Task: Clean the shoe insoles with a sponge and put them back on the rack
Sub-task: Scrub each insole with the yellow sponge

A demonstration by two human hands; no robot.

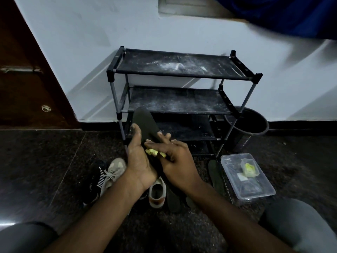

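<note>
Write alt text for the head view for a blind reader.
A person's left hand holds a dark insole while the right hand holds a yellow sponge against it. Behind stands a dusty black shoe rack; a beige sneaker, another insole and a clear plastic box lie on the floor.

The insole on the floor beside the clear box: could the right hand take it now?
Probably not yet: the right hand holds the sponge against the other insole, though nothing covers the floor insole.

Three shoes (113, 172) (157, 192) (94, 185), at least three insoles (145, 125) (216, 178) (173, 199), two sponges (153, 152) (249, 168).
</note>
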